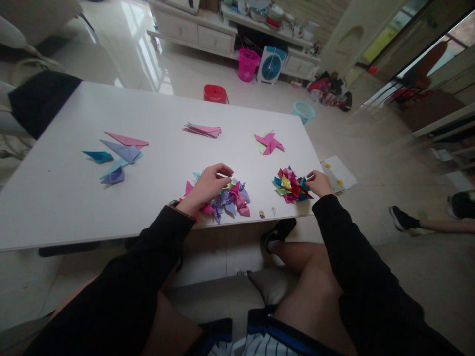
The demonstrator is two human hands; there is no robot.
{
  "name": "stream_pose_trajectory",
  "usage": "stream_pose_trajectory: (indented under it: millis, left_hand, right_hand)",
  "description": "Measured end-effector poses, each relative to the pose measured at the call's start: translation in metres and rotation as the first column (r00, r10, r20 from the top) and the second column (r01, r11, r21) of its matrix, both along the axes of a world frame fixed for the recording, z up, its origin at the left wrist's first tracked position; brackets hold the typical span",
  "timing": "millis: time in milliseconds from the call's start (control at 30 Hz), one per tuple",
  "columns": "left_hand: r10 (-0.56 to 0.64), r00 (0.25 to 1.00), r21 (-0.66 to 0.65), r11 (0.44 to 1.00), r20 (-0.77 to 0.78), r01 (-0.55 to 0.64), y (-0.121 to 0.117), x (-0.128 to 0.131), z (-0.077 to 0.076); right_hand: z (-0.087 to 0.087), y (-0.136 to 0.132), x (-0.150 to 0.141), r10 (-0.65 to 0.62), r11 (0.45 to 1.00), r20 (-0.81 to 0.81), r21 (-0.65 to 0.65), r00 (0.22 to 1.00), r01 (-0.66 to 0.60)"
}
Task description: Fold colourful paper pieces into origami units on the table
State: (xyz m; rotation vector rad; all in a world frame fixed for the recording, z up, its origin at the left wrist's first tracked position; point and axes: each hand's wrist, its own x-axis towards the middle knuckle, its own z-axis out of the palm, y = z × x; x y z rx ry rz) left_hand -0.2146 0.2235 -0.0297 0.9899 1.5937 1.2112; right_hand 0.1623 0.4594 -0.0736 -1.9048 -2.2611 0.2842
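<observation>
My left hand (213, 184) hovers over a loose pile of origami pieces (223, 201) in pink, purple and pale green. Its fingers are curved, with a gap between them and the thumb, and no paper shows in that gap. At the table's right end sits a tighter cluster of bright folded paper (290, 185), in red, yellow, green, blue and pink. My right hand (319, 183) is at its right side, fingers pinched together against a blue folded paper piece (303, 185). The fingertips partly hide that contact.
On the white table (159, 109) lie a pink paper pinwheel shape (269, 143), a stack of folded strips (202, 130), and several folded pieces (124, 152) at left. Two small trinkets (261, 214) lie near the front edge. A red stool (215, 93) stands beyond the table.
</observation>
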Motion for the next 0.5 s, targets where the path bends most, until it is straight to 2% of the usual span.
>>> stream_pose_trajectory:
  millis: [133, 300, 400, 500]
  left_hand:
    - [-0.025, 0.999, -0.017, 1.000, -0.039, 0.024, 0.001, -0.002, -0.005]
    - [-0.030, 0.988, -0.003, 1.000, -0.153, 0.030, -0.003, -0.013, -0.011]
    - [0.035, 0.973, 0.018, 0.999, -0.229, -0.032, -0.003, -0.030, -0.016]
    - [0.189, 0.930, 0.041, 0.982, -0.315, -0.186, -0.004, -0.059, -0.021]
  right_hand:
    - [0.008, 0.001, -0.006, 0.010, 0.996, -0.010, 0.086, 1.000, -0.009]
    - [0.020, -0.003, -0.024, 0.030, 0.980, -0.158, 0.199, 0.987, 0.002]
    - [0.028, -0.013, -0.048, 0.076, 0.975, -0.271, 0.221, 0.960, -0.015]
    - [0.036, -0.028, -0.080, 0.151, 0.972, -0.346, 0.224, 0.926, -0.075]
